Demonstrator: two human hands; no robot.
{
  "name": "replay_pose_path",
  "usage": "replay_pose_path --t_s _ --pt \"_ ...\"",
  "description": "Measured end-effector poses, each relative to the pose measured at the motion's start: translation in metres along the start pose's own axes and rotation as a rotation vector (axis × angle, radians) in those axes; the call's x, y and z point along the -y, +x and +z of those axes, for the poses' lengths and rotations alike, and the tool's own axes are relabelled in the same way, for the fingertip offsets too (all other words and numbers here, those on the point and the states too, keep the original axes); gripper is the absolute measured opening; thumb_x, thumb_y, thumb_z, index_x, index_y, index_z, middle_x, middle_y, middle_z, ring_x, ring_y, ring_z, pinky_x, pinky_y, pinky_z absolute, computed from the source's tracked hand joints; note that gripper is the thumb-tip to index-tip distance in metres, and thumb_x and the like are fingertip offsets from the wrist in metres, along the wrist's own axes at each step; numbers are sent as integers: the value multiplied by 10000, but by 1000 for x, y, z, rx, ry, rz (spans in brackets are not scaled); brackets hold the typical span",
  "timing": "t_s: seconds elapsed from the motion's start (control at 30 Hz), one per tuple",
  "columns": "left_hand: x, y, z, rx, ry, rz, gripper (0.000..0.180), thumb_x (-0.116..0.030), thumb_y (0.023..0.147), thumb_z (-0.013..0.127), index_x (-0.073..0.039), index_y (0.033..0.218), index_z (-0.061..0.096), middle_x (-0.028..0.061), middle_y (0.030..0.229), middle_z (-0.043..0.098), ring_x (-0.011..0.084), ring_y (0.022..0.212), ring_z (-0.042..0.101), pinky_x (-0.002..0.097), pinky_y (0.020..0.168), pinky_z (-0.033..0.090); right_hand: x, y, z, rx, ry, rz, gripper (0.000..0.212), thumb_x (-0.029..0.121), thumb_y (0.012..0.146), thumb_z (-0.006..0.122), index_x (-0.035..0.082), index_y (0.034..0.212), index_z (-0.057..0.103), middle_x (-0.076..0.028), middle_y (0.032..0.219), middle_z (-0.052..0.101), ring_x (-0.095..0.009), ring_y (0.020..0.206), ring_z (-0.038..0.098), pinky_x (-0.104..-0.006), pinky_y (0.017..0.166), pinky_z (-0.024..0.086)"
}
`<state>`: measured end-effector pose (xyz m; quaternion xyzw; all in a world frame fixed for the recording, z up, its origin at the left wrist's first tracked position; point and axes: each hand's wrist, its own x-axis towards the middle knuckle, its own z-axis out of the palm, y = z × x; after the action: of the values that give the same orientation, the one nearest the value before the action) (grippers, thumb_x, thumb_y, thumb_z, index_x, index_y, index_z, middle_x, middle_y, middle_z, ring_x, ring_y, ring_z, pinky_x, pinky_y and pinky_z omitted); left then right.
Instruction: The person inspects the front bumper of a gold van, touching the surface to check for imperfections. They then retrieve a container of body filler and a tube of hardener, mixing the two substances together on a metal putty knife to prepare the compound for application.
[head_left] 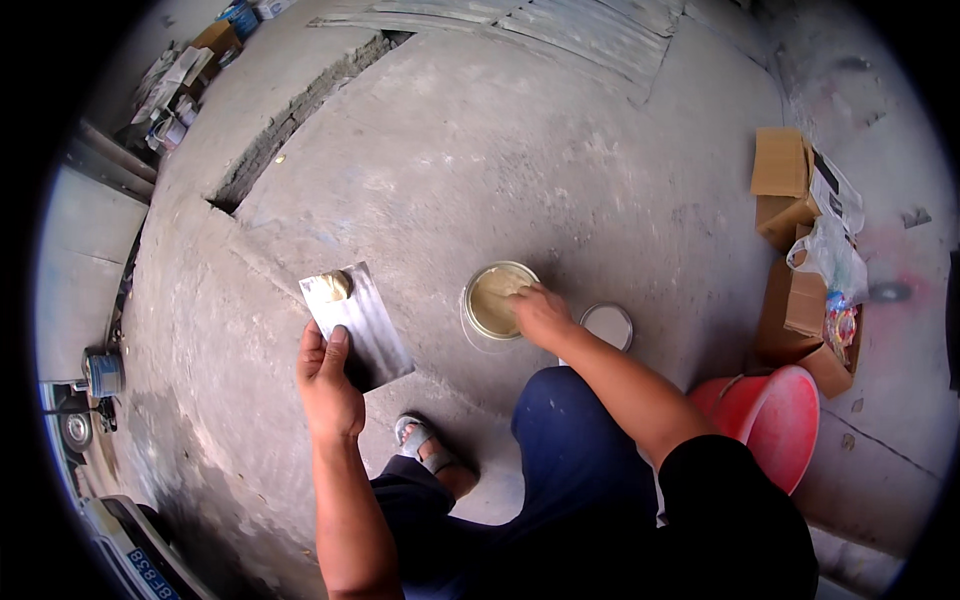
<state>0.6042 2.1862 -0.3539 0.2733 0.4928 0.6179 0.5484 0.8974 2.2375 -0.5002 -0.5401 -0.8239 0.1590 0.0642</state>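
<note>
Now | left hand (328,385) grips metal plate (357,325) | right hand (541,313) clenched in putty can (497,300), contents hidden

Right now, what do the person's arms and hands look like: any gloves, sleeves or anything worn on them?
Both hands are bare: no gloves, rings or watch can be seen on the left hand or right hand. Both forearms are uncovered too. On the right arm a short black sleeve starts above the elbow. The left arm runs out of the picture at the lower edge with no sleeve in view.
</note>
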Motion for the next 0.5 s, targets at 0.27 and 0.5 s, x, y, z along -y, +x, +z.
replay_pose_path --t_s 0.27,0.5 --pt "-4 -10 -11 -25 43 -11 318 -35 950 492 24 1262 499 79 1136 634 130 1019 573 278 942 405 -11 50 73 160 -310 -175 169 124 816 560 98 913 696 -84 1082 628 -255 1058 583 -355 783 546" --pt "-6 -17 -16 -66 105 -18 315 -35 951 489 31 1259 497 80 1104 646 116 985 579 261 920 411 -17 61 108 338 -200 -117 202 173 845 520 135 885 714 -34 1137 603 -224 1146 515 -409 931 464"
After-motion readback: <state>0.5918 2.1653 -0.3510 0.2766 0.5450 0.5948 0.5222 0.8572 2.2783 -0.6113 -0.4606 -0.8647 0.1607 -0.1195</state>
